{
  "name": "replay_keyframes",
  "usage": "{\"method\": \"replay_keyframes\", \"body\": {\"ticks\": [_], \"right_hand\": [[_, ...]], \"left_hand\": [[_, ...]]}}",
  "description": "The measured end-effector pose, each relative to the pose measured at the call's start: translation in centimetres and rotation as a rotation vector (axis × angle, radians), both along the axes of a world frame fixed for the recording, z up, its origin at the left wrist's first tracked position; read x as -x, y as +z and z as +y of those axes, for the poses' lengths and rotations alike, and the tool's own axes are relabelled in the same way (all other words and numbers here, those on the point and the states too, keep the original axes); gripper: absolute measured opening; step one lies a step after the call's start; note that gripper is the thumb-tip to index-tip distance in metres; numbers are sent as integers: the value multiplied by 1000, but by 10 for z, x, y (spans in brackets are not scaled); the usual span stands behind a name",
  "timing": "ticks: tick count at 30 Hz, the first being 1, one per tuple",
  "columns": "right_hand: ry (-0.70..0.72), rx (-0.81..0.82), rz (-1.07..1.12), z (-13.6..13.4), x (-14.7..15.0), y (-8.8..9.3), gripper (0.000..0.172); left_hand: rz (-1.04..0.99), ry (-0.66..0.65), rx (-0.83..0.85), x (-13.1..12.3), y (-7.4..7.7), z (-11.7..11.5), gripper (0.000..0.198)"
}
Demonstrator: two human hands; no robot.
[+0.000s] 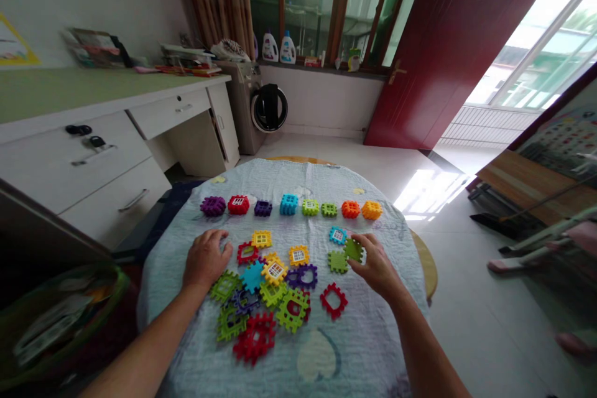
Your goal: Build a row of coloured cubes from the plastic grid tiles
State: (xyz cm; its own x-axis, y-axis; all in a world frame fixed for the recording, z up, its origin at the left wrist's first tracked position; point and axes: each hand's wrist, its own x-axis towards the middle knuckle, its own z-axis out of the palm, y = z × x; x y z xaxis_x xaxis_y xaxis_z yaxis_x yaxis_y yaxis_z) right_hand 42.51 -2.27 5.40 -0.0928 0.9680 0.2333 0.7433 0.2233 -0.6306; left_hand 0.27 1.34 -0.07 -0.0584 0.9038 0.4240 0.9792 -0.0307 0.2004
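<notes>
My right hand [377, 264] has thumb and fingers around the edges of a dark green notched plastic tile [353, 250]. Beside that tile lie another green tile [337, 262] and a blue tile with a white window grid [337, 236]. My left hand [205, 258] rests on the cloth with thumb and fingers apart and nothing in it. A loose heap of tiles spreads to its right, with a yellow window tile [275, 270], a light blue tile [252, 276], a purple tile [308, 276] and red tiles [255, 337]. One red frame tile [334, 301] lies alone.
Across the far part of the round cloth-covered table [354, 348] runs a row of colour-sorted stacks, from purple [213, 206] to orange-yellow [372, 210]. A basket [65, 323] stands at the lower left. Behind are a desk [107, 90] and a washing machine [245, 109] with its door open.
</notes>
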Motion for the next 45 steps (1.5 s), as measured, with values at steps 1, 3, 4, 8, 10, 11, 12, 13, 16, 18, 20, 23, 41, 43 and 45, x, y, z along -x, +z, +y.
{"method": "replay_keyframes", "body": {"ticks": [1,3,4,8,10,11,12,13,16,18,20,23,41,43,45], "right_hand": [[11,11,-19,1,-4,-3,50],[44,50,-72,2,-3,-9,51],[64,75,-101,2,0,-11,52],[143,171,-213,2,21,-12,55],[155,211,-272,4,27,-11,53],[155,228,-297,5,29,-10,52],[155,243,-317,6,30,-10,52],[155,252,-329,7,29,-9,52],[161,258,-343,9,26,-10,54],[167,258,-346,10,25,-11,54],[174,260,-354,10,24,-10,52],[180,269,-395,11,27,-7,48],[69,124,-594,117,26,31,51],[74,152,-635,136,32,32,50],[91,179,-674,150,37,31,49]], "left_hand": [[-1,-1,-2,0,0,0,30],[-3,-3,-7,0,-1,0,29],[-3,-1,-8,0,-1,0,29],[2,9,-15,-1,0,-1,30],[0,12,-21,-2,0,-1,30],[0,12,-20,-2,0,-1,29],[1,13,-18,-3,0,-1,29],[2,13,-15,-3,0,-1,28],[6,12,-16,-2,-1,0,28],[5,6,-22,0,-2,0,28],[3,1,-22,0,-3,0,28],[-4,9,-17,0,-2,0,27],[-34,-11,-10,-1,1,-1,25],[-41,-10,-12,-1,1,-2,25],[-44,-9,-11,-1,1,-2,24]]}}
